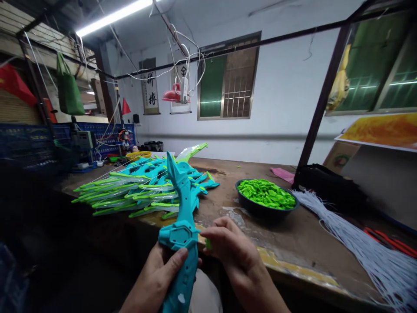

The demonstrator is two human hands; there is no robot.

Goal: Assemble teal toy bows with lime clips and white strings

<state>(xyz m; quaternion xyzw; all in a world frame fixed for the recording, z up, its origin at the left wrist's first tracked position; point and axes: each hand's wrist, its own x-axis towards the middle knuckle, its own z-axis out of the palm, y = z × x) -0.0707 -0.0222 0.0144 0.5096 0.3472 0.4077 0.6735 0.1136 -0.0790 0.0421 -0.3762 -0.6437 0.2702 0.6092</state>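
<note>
My left hand (161, 271) is wrapped round the handle of a teal plastic toy sword (180, 217), which points up and away from me. Beside the sword's hexagonal guard, my right hand (228, 250) is closed in a pinch on a small green plastic piece (208, 244) that barely shows. Behind the sword, a pile of teal and green toy swords (140, 189) lies on the wooden table (293, 243). A dark bowl (265, 209) full of small green plastic pieces (265, 193) stands to the right of that pile.
A bundle of white cords (365, 243) lies along the right side of the table, with a black bag (325, 184) behind it. Blue crates (35, 141) and equipment stand at the far left. A red lamp (174, 93) and cables hang overhead.
</note>
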